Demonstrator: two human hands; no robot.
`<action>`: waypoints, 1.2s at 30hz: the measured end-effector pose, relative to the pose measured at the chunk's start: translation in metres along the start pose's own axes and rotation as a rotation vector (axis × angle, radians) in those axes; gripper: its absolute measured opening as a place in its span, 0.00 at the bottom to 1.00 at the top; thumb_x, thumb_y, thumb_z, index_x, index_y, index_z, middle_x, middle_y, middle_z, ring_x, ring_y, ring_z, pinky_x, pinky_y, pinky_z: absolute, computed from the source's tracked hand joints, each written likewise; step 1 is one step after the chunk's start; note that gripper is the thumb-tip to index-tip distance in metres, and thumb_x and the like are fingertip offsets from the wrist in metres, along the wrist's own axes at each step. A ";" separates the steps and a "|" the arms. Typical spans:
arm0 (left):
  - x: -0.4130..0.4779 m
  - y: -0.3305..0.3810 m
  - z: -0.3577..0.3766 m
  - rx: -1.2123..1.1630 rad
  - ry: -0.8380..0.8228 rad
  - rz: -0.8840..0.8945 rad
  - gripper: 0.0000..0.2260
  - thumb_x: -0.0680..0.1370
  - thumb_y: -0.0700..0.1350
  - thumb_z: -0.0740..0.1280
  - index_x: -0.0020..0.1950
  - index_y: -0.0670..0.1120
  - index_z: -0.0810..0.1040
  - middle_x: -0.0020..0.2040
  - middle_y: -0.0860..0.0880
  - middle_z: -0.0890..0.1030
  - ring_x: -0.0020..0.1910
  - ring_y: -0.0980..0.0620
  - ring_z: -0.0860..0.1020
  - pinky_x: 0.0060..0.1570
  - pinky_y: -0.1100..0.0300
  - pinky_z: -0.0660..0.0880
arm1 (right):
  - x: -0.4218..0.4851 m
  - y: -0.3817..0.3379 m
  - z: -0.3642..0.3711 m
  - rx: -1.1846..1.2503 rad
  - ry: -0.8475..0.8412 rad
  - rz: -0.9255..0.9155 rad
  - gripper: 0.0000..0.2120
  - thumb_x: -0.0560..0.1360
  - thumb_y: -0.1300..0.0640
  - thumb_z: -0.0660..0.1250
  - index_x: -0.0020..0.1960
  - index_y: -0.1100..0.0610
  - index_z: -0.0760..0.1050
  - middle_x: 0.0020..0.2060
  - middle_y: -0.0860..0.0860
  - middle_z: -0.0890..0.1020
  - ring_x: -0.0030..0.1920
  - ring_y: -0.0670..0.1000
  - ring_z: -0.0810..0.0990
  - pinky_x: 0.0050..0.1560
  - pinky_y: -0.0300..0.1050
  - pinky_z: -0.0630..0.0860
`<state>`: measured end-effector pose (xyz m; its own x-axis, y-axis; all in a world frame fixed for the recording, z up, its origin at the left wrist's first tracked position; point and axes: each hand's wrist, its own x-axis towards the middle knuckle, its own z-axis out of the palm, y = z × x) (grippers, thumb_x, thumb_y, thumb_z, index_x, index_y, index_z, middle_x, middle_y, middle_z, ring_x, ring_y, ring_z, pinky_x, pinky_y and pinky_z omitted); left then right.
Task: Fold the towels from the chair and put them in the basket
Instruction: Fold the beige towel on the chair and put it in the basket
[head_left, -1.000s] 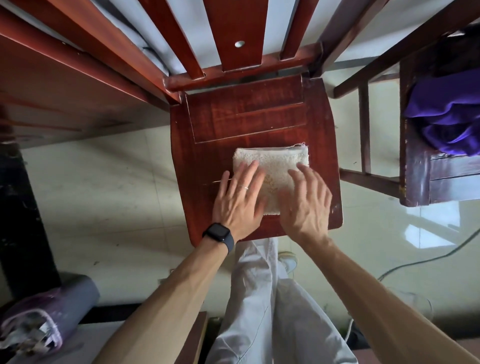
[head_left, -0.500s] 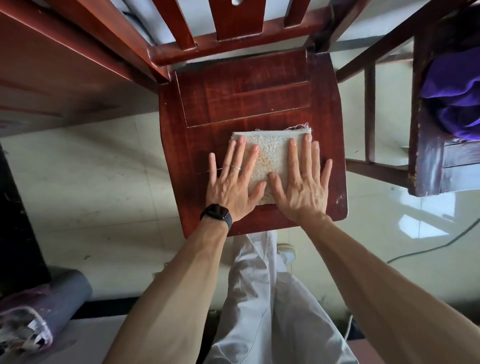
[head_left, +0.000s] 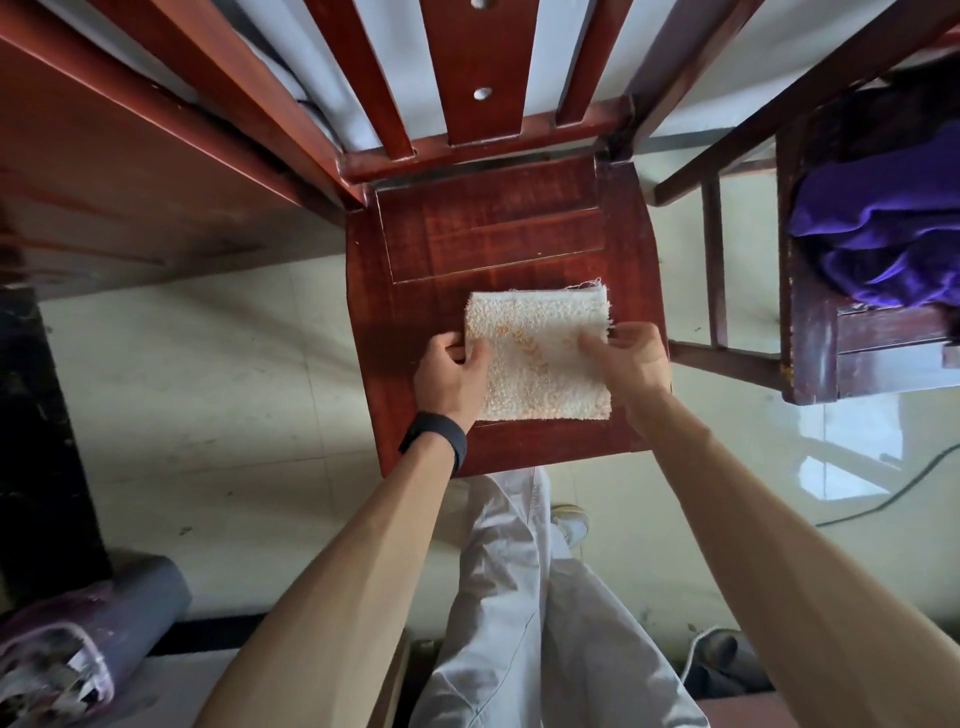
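A small cream terry-cloth towel (head_left: 540, 353) with a faint orange pattern is folded into a thick, nearly square pad. It lies on the front half of the seat of a dark red, glossy wooden slat-back chair (head_left: 493, 234). Its near edge is just short of the seat's front edge. A few loose threads stick out at its far right corner, and the layers line up fairly evenly along the far edge. The left hand (head_left: 452, 374) pinches the towel's left edge and the right hand (head_left: 631, 364) its right edge, each with the thumb on top. The rear half of the seat is bare wood.
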<state>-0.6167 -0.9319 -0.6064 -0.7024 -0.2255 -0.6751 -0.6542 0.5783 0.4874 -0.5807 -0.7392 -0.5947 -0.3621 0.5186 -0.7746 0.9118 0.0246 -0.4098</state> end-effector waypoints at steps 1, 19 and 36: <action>0.005 0.004 -0.002 -0.028 -0.031 -0.065 0.17 0.75 0.54 0.70 0.59 0.47 0.79 0.50 0.51 0.83 0.49 0.51 0.81 0.48 0.59 0.76 | 0.003 -0.003 -0.001 -0.014 -0.021 0.009 0.26 0.71 0.46 0.75 0.65 0.53 0.71 0.46 0.44 0.78 0.44 0.44 0.78 0.39 0.40 0.75; -0.022 0.030 -0.039 -0.301 -0.610 -0.037 0.15 0.75 0.38 0.73 0.61 0.45 0.81 0.55 0.46 0.85 0.58 0.50 0.82 0.65 0.54 0.73 | -0.028 0.030 -0.085 0.401 -0.513 -0.056 0.14 0.74 0.65 0.72 0.60 0.63 0.79 0.55 0.57 0.85 0.56 0.55 0.84 0.56 0.46 0.81; -0.319 0.245 -0.036 -0.166 -0.817 0.480 0.14 0.75 0.37 0.72 0.60 0.45 0.79 0.50 0.46 0.84 0.47 0.52 0.83 0.45 0.59 0.78 | -0.282 0.063 -0.359 0.719 0.001 -0.444 0.15 0.76 0.61 0.72 0.60 0.50 0.79 0.56 0.66 0.79 0.52 0.52 0.84 0.44 0.53 0.82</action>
<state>-0.5630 -0.7464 -0.2522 -0.5346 0.6586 -0.5297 -0.4231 0.3340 0.8423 -0.3518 -0.5771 -0.2290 -0.6571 0.5901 -0.4690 0.3400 -0.3233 -0.8831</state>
